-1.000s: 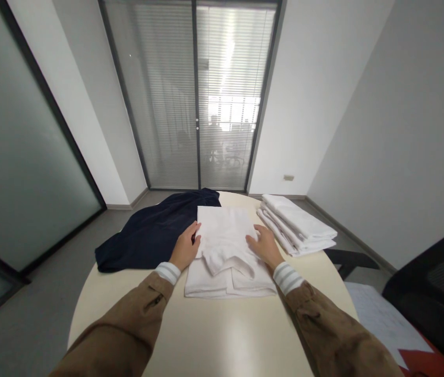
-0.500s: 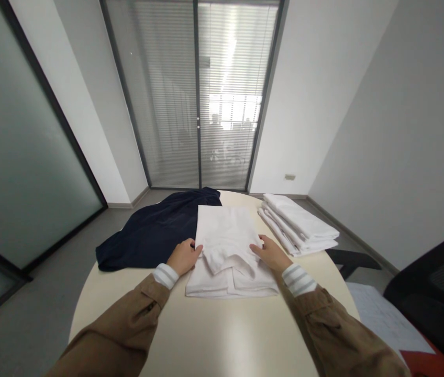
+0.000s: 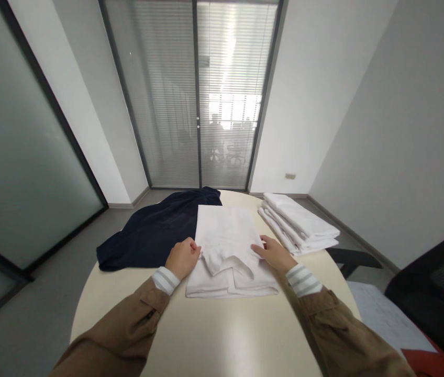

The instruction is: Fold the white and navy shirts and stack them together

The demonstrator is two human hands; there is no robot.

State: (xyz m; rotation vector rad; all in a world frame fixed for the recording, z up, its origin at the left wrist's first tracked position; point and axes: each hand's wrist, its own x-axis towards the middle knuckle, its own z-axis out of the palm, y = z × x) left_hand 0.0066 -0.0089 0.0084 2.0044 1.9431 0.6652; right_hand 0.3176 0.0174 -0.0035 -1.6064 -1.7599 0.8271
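A white folded shirt (image 3: 228,225) lies flat on the round table in front of me, its near half in layers with a loose flap turned up in the middle. At its left edge my left hand (image 3: 184,257) is closed, thumb and fingers pinching the cloth. On the opposite edge my right hand (image 3: 275,253) grips the fabric, thumb on top and the other fingers partly hidden along the side. The shirt's far left part borders a dark navy garment (image 3: 153,230) spread on the table.
A stack of folded white clothes (image 3: 298,222) sits at the table's (image 3: 222,335) right rim. Beyond the right side stand a black chair (image 3: 437,283) and papers (image 3: 387,314) over something red. A glass partition with blinds (image 3: 167,104) rises behind the table.
My left hand's fingers have curled in tighter at the shirt's left edge. My right hand has shifted very slightly; the shirt lies almost as before.
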